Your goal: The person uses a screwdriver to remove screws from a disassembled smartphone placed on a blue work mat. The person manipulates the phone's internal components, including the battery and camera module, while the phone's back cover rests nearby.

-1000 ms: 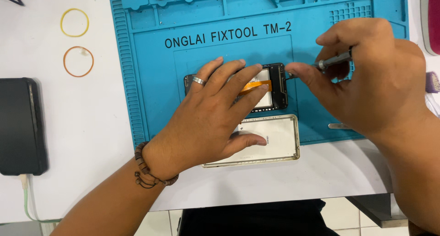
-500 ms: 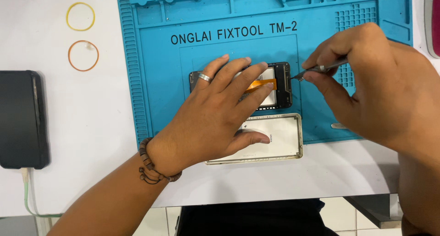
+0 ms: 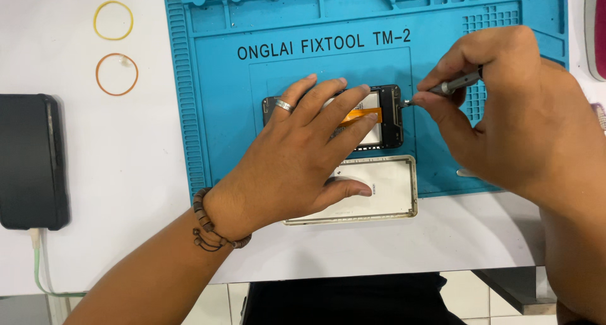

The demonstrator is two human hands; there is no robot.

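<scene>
Evidently to steady it, the left hand (image 3: 297, 154) lies flat, fingers spread, on the opened phone (image 3: 385, 120) (orange flex cable showing) on the blue repair mat (image 3: 214, 110); the right hand (image 3: 511, 110) pinches a slim screwdriver (image 3: 457, 83) at the phone's right edge.

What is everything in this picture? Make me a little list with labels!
left hand: left hand lies flat on the opened phone, a ring on one finger
right hand: right hand holds a screwdriver, tip at the phone's right edge
inside the phone: an orange ribbon cable
mat: blue mat under the phone
back cover: white cover lies at the mat's near edge
rubber bands: yellow band and orange band on the white table
far left: black device with a cable
</scene>
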